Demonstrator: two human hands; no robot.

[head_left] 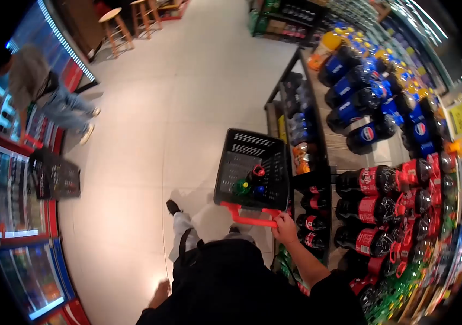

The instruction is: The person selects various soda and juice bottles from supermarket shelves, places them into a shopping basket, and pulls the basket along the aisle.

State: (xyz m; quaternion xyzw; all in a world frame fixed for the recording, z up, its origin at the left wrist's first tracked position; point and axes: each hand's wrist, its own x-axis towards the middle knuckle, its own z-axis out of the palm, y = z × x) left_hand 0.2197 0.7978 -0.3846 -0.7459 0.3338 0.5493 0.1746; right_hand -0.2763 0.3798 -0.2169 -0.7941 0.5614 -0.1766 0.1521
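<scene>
My right hand (pixel 284 227) is closed round the right end of the red handle (pixel 252 218) of a black shopping basket (pixel 225 174). Inside the basket lie a few bottles, among them a green one (pixel 242 187) with a yellow cap and a dark one (pixel 256 173) with a red ring at its neck. My left hand (pixel 160 294) hangs low beside my body, near no object; its fingers are too blurred to make out.
Right of the basket, a wooden shelf (pixel 338 142) bears blue-labelled bottles (pixel 345 86) and red-labelled bottles (pixel 364 210). At the left, a person (pixel 60 89) with another black basket (pixel 57 176) stands by lit coolers (pixel 11 184). Wooden stools (pixel 110 16) stand farther off.
</scene>
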